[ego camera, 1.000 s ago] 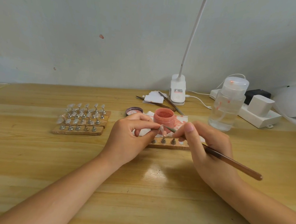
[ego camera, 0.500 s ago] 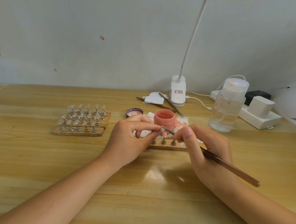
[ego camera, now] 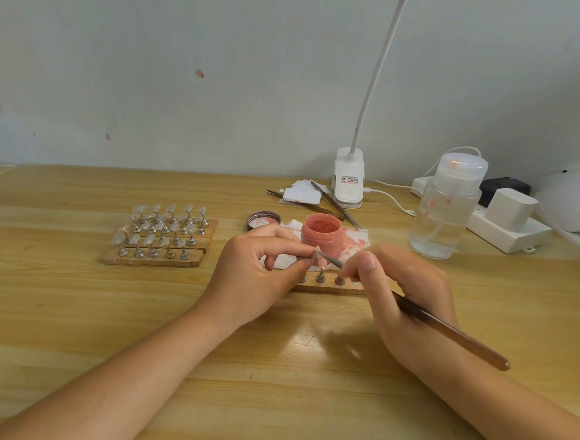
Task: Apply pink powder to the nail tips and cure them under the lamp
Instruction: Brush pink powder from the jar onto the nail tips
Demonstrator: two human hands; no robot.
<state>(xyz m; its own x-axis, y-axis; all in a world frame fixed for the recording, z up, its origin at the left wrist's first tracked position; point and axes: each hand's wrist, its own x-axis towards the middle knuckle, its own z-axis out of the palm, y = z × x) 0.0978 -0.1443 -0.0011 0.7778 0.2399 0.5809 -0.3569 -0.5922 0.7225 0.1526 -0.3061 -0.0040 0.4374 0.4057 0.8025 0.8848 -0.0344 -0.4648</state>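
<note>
Powder work is the step in hand, as I judge it: the left hand (ego camera: 254, 272) pinches a small nail tip (ego camera: 317, 255) on its stand between thumb and forefinger, lifted just above the near wooden holder strip (ego camera: 328, 287). The right hand (ego camera: 410, 297) is curled round a brown brush (ego camera: 445, 330), whose fine end meets that tip. Just beyond the two hands stands the open pink powder jar (ego camera: 321, 235), on a stained white tissue (ego camera: 355, 241), with its lid (ego camera: 264, 220) to the left.

Next, I would guess, the brush needs another load from the jar, then an even spread on the tip before it goes back onto the strip. Curing looks some way off: many clear tips wait on the rack (ego camera: 160, 238) far left. The white dome (ego camera: 578, 202) at far right may be the curing lamp, though I cannot be sure.
</note>
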